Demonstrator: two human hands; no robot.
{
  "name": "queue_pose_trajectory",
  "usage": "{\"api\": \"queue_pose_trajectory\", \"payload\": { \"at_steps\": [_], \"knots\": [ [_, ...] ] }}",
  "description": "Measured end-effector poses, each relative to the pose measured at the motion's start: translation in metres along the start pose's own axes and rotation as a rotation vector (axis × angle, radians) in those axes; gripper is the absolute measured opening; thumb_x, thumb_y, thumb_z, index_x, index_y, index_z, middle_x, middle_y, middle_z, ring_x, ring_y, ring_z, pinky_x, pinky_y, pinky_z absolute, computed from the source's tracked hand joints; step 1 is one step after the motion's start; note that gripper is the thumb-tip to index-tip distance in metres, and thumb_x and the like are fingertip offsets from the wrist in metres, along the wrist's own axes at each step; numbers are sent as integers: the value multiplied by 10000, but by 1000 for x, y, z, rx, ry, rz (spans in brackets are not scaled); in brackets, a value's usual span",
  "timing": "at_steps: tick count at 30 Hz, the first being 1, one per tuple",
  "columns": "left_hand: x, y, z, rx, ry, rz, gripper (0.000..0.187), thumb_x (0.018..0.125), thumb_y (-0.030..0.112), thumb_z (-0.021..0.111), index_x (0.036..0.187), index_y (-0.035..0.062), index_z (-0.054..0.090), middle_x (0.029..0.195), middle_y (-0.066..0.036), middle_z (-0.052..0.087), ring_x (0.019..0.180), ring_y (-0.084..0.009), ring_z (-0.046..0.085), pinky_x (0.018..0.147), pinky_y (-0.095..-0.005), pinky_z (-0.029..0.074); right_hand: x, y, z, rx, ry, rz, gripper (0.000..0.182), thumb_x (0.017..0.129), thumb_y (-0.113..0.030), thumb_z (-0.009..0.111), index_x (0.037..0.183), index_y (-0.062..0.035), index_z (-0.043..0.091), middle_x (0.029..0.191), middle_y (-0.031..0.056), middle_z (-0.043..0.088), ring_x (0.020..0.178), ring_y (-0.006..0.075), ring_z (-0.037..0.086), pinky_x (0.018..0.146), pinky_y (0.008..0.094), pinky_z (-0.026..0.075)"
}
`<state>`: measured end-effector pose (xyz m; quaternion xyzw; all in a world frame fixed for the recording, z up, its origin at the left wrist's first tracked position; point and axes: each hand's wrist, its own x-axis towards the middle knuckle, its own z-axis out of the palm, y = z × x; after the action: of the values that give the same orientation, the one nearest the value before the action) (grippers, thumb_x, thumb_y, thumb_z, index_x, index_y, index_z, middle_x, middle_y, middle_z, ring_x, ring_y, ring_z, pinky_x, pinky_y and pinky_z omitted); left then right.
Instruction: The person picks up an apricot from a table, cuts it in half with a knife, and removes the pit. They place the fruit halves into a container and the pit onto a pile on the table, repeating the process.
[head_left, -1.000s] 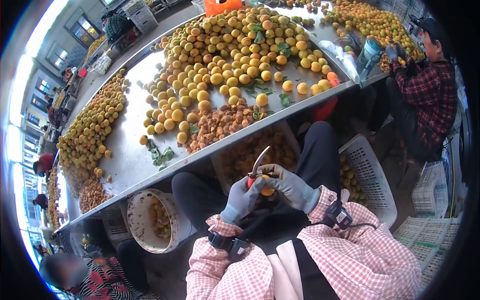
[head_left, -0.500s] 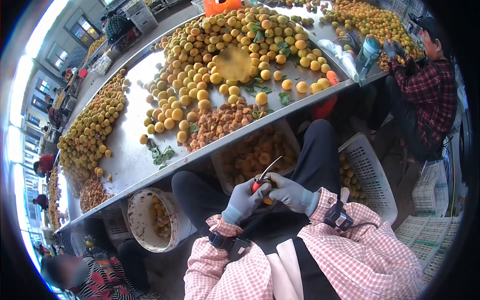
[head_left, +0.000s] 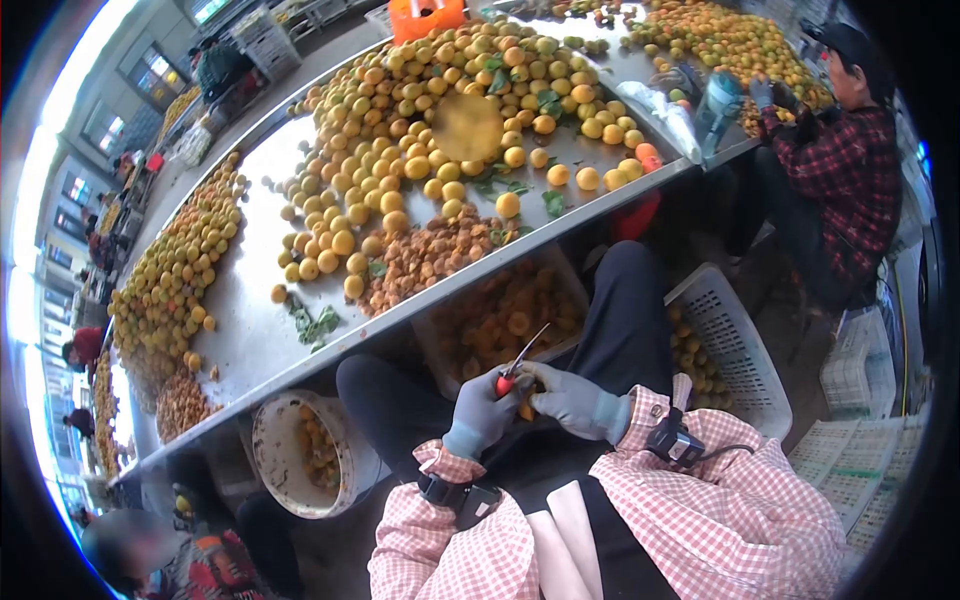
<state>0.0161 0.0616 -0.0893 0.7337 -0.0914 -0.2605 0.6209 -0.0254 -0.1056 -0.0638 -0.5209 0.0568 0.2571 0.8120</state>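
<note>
My left hand (head_left: pixel 480 412), in a grey glove, is closed around a small knife (head_left: pixel 505 384) with a red handle, its thin curved blade pointing up and away. Against it, my right hand (head_left: pixel 580 402), gloved too, has its fingers closed on an apricot (head_left: pixel 527 407). Only a bit of orange flesh shows between the gloves. Both hands are together above my lap. Just beyond them, under the table edge, sits a crate (head_left: pixel 437 352) of opened apricots (head_left: pixel 515 318).
The metal table (head_left: pixel 262 338) bears heaped whole apricots (head_left: pixel 370 150), a mound of pits (head_left: pixel 425 258) and loose leaves (head_left: pixel 312 322). A white bucket (head_left: pixel 268 445) stands left, a white crate (head_left: pixel 735 345) right. A person in a plaid shirt (head_left: pixel 835 190) sits at the far right; another is lower left.
My hands have drawn closer around the apricot, and the knife has turned so its blade looks thinner and straighter. The view has shifted slightly.
</note>
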Motion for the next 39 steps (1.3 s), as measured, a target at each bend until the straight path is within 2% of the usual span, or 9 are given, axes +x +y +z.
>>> {"api": "queue_pose_trajectory", "payload": {
  "at_steps": [5,8,10,12,20,27,29,34,39],
  "knots": [
    [2,14,9,269,61,156,152,844,173,683,910,37,704,776,-79,692,677,-137,631,634,-275,498,17,26,-7,-177,-41,-265,408,749,7,493,1144,-64,567,1038,34,591,963,133,533,849,278,437],
    [-7,4,14,-223,129,-72,444,835,66,688,1239,-14,522,926,-61,633,763,-142,572,685,-294,490,19,37,0,72,35,-266,292,769,-12,513,1042,-73,600,897,13,608,848,122,533,777,266,427],
    [11,-24,3,-371,198,71,261,882,27,622,1136,-27,593,938,-54,629,795,-119,565,694,-286,488,28,40,0,-31,293,-160,301,757,-14,556,1054,-41,596,926,30,622,868,147,547,816,291,437],
    [15,-14,5,-330,153,119,231,888,31,614,1112,-23,604,955,-63,636,829,-130,577,722,-288,492,0,11,6,-139,328,-73,288,817,-265,664,980,-28,648,888,110,672,839,202,609,758,355,457],
    [0,12,17,-622,-5,41,178,898,101,622,1018,-29,633,974,-89,658,893,-158,621,750,-291,518,-12,3,7,-198,167,-100,196,927,-148,472,975,-19,612,895,78,645,834,166,547,778,353,437],
    [2,33,40,-408,320,153,143,832,133,732,855,17,650,702,-85,629,605,-126,534,556,-283,479,17,37,-10,-153,340,-255,260,799,-31,552,1057,-26,589,943,55,630,886,176,567,827,324,452],
    [8,23,17,435,291,528,129,865,82,614,901,-20,685,829,-71,681,774,-139,619,714,-298,498,0,21,10,-194,253,-282,270,784,2,573,1053,-23,586,958,63,634,906,191,586,824,322,474],
    [2,36,11,-135,260,271,126,894,81,613,901,-33,667,855,-52,661,766,-101,585,721,-247,471,-7,1,1,237,76,-45,355,883,-154,631,1189,-30,502,1069,86,582,946,157,585,779,276,512],
    [-2,50,-12,-536,359,148,201,935,196,575,923,0,620,565,10,475,400,-59,356,379,-221,285,-14,-13,-1,475,-33,174,367,889,-186,609,1199,-46,471,1080,95,569,860,182,618,673,244,505]
  ]
}}
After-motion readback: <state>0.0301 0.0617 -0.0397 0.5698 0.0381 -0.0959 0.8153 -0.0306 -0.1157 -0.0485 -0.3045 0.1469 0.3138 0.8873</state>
